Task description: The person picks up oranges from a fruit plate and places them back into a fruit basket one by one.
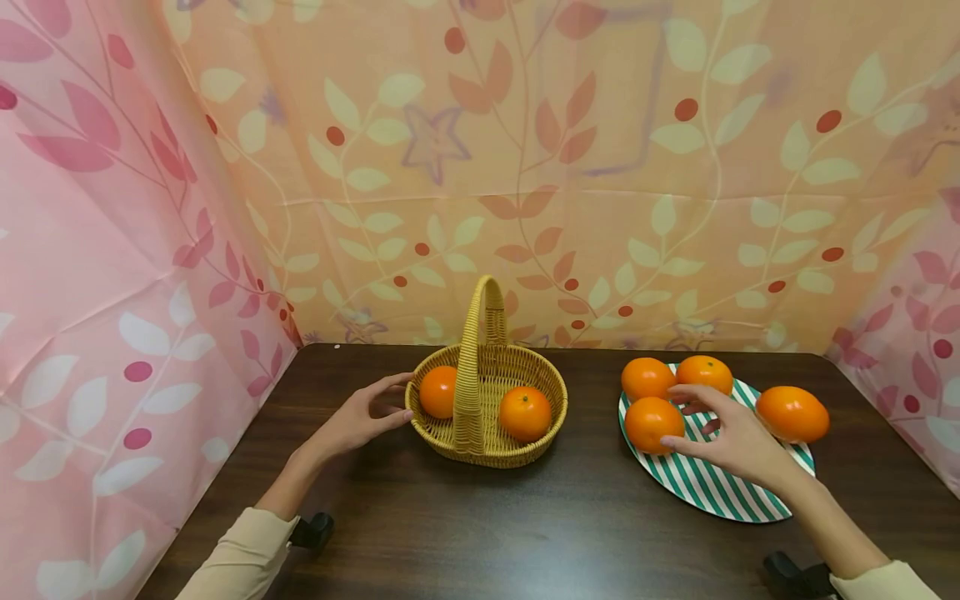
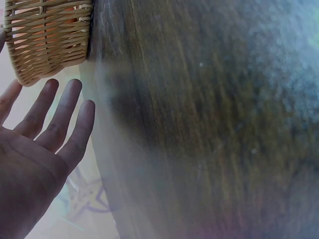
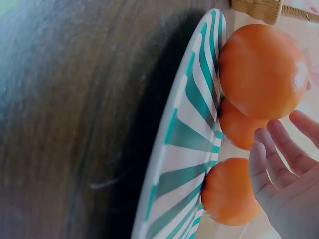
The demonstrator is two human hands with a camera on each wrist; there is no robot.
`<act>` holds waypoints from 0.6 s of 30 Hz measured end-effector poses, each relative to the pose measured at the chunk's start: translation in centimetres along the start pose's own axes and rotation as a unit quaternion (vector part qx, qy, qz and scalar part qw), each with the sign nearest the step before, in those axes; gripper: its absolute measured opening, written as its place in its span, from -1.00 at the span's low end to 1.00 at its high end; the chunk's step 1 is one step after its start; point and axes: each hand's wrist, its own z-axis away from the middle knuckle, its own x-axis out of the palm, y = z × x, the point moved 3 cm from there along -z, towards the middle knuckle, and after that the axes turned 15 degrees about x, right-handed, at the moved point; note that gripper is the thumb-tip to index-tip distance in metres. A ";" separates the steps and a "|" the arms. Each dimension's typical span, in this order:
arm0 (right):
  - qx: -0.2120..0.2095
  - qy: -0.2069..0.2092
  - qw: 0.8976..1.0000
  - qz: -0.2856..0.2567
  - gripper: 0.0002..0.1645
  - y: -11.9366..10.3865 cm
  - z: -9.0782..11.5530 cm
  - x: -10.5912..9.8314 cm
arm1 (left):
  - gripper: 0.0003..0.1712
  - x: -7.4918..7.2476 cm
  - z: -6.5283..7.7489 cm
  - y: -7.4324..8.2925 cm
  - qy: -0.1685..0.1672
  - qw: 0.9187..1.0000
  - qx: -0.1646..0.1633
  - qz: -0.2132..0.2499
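Observation:
A yellow wicker basket [image 1: 486,450] with a tall handle holds two oranges, one on the left [image 1: 437,392] and one on the right [image 1: 525,414]. My left hand [image 1: 371,411] is at the basket's left rim with thumb and fingers spread; in the left wrist view its fingers look fairly straight. A green-and-white striped plate [image 1: 720,483] bears several oranges. My right hand [image 1: 731,433] hovers over it, thumb and fingertips beside the front-left orange [image 1: 654,425]. In the right wrist view the fingers [image 3: 286,144] are extended close to that orange [image 3: 263,72], not wrapped round it.
Two more oranges sit at the plate's back, left [image 1: 647,379] and right [image 1: 705,374], and a larger-looking one [image 1: 792,414] at its right edge. The dark wooden table [image 1: 480,533] meets patterned cloth [image 1: 525,167] behind and at both sides.

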 end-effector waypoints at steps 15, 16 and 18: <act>-0.026 -0.028 0.999 -0.003 -0.31 -0.1 -0.2 0.7 | -0.28 0.0 0.0 0.0 -0.001 1.000 -0.002 -0.002; -0.030 -0.031 0.999 -0.006 -0.31 -0.1 -0.2 0.7 | -0.28 0.0 0.0 0.0 -0.001 1.000 -0.003 -0.003; -0.037 -0.034 0.999 -0.007 -0.30 -0.2 -0.2 0.7 | -0.28 0.0 0.0 0.0 -0.001 1.000 -0.002 -0.005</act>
